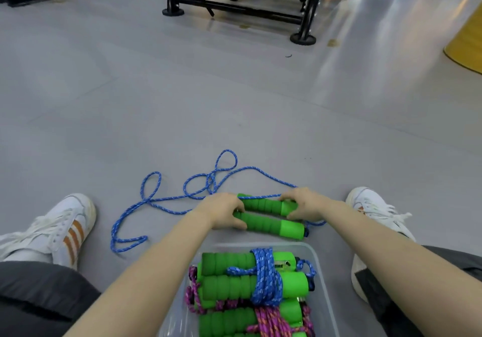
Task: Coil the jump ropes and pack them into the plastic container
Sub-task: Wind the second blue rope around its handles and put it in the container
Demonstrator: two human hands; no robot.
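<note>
Two green foam handles (268,216) of a jump rope lie side by side on the grey floor just beyond the container. My left hand (221,212) grips their left ends and my right hand (302,206) grips their right ends. The rope's blue cord (156,206) sprawls in loose loops on the floor to the left and behind the handles. A clear plastic container (320,263) stands between my legs. It holds a coiled blue rope (266,276) wrapped round green handles and a coiled purple rope (266,321) under it.
My white sneakers rest on the floor at left (52,229) and right (375,206). A black metal equipment frame (302,18) stands far ahead. A yellow mat edge (467,44) shows at the far right. Grey floor spreads in between.
</note>
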